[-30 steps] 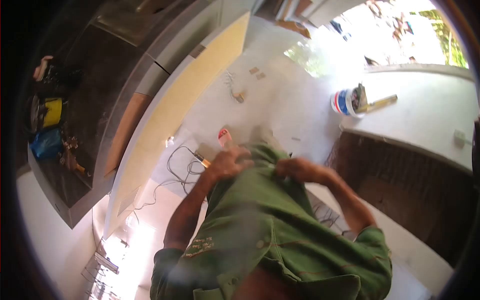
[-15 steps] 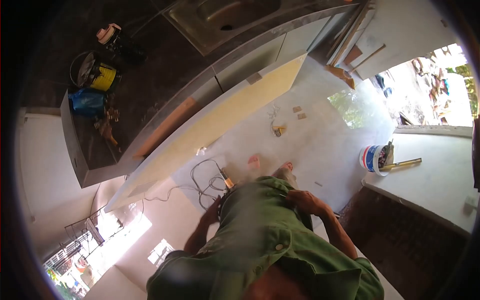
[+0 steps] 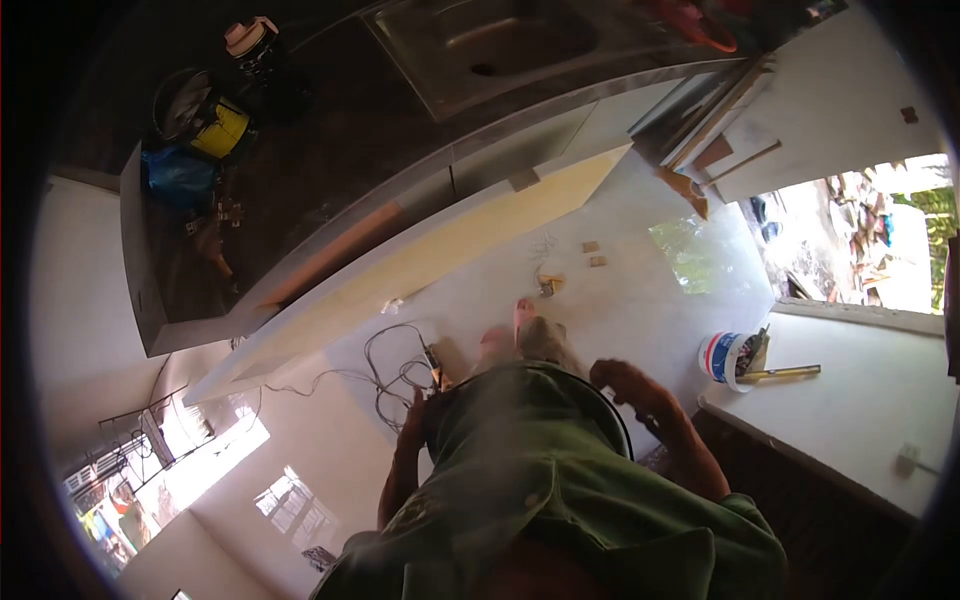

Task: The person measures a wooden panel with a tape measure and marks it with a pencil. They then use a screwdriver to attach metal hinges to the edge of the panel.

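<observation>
Left hand (image 3: 413, 424) half hidden beside green shirt (image 3: 520, 490), right hand (image 3: 632, 386) curled, grips cannot be told; blurred red-blue bucket label (image 3: 717, 356) cannot be read.

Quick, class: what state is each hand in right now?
Left hand: beside the shirt, grip cannot be told.
Right hand: curled; whether it holds anything cannot be told.

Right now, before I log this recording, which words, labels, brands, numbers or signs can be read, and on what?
None can be read.
White bucket: red and blue bands show, but any lettering is too small and blurred.
Dark can: yellow side, any print too blurred.
Green shirt: no lettering can be made out.
</observation>
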{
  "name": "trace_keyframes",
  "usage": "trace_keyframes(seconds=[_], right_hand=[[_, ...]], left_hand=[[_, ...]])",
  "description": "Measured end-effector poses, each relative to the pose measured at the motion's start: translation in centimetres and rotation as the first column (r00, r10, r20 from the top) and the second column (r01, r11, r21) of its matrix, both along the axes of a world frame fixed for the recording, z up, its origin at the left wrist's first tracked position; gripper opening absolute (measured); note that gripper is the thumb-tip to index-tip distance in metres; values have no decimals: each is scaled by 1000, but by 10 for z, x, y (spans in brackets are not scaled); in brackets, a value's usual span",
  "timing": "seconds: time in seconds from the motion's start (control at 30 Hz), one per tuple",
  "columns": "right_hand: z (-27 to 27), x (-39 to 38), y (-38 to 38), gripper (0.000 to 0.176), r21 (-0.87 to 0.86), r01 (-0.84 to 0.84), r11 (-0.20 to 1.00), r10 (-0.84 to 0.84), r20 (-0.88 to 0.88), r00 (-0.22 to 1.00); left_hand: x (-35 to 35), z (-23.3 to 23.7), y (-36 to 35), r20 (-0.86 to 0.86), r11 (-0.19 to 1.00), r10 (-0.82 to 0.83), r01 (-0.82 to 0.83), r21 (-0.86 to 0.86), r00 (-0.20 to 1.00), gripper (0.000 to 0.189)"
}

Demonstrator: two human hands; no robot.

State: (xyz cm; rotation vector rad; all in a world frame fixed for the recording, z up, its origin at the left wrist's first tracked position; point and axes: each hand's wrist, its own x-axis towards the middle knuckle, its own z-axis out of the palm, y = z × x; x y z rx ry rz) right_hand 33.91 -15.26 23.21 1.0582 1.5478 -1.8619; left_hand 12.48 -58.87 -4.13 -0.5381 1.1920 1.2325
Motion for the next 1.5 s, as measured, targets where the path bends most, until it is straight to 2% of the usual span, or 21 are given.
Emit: trace_keyframes(seconds=[0.03, 0.07, 0.1, 0.13, 0.2, 0.27, 0.33, 0.47, 0.53, 0.57, 0.63, 0.73, 0.83, 0.87, 0.97, 1.1, 1.13, 1.23, 1.3, 1.37, 1.5], right_hand=[[-30, 14, 17, 22, 32, 44, 998, -38, -178, 983], [-17, -3, 29, 19, 274, 14, 962, 16, -109, 994], [-16, -19, 42, 18, 378, 90, 921, -51, -111, 992], [-5, -41, 60, 18, 366, 147, 919, -141, -44, 989], [-6, -75, 93, 21, 349, 354, 868, -319, -158, 935], [3, -119, 126, 29, 282, 507, 814, -441, -266, 857], [-15, -158, 167, 30, 142, 586, 798, -490, -413, 768], [-92, -231, 214, 25, -438, 770, 463, -879, -340, 335], [-158, -255, 205, 22, -677, 714, 179, -984, -134, 119], [-200, -265, 196, 21, -692, 708, 141, -989, -62, 136], [-198, -275, 186, 19, -647, 761, -42, -989, 133, 58], [-257, -282, 147, 16, -720, 642, -264, -930, 366, 28], [-271, -291, 124, 14, -700, 564, -437, -858, 513, -28], [-266, -296, 122, 15, -672, 584, -455, -851, 522, -62], [-226, -302, 141, 16, -568, 738, -364, -848, 530, -10], [-231, -302, 131, 20, -585, 742, -327, -882, 471, -17], [-236, -299, 128, 21, -586, 740, -331, -885, 464, -29], [-239, -291, 127, 22, -605, 747, -275, -903, 430, 16], [-239, -291, 115, 22, -585, 779, -225, -902, 427, 60], [-251, -296, 115, 23, -529, 831, -173, -911, 407, 70], [-261, -303, 139, 25, -303, 950, -72, -980, 200, -11]], left_hand=[[1, -21, -7, -30, 998, -59, 58, -31, 998, 64], [-6, -17, 1, -339, 936, -351, 325, -132, 873, 59], [-15, -13, 10, -564, 797, -593, 520, -308, 575, 54], [-30, -4, 26, -661, 603, -733, 601, -524, 159, 49], [-59, 35, 90, -647, 551, -762, 509, -662, -17, 39], [-81, 107, 188, -745, 826, -531, 441, -350, 404, 34], [-94, 130, 263, -903, 771, -421, 557, -309, 81, 37], [-86, 230, 424, -820, 877, -358, 462, -131, 447, 43], [-92, 231, 466, -865, 809, -415, 550, -208, 283, 45], [-93, 231, 483, -878, 774, -431, 586, -241, 208, 46], [-96, 231, 499, -773, 766, -568, 525, -371, 283, 44], [-112, 206, 496, -641, 604, -755, 526, -599, 138, 42], [-132, 198, 497, -628, 474, -770, 557, -682, -113, 41], [-139, 195, 495, -576, 397, -801, 578, -713, -161, 44], [-157, 187, 503, -572, 364, -818, 723, -587, -52, 52], [-165, 177, 532, -355, 469, -878, 721, -511, 320, 62], [-165, 166, 534, -561, 475, -823, 652, -591, 92, 53], [-191, 111, 527, -755, 463, -629, 690, -556, -186, 40], [-196, 84, 553, -724, 507, -684, 656, -559, -89, 32], [-207, 40, 576, -774, 496, -511, 608, -620, -373, 32], [-223, -21, 606, -812, 576, -517, 593, -563, -270, 32]])
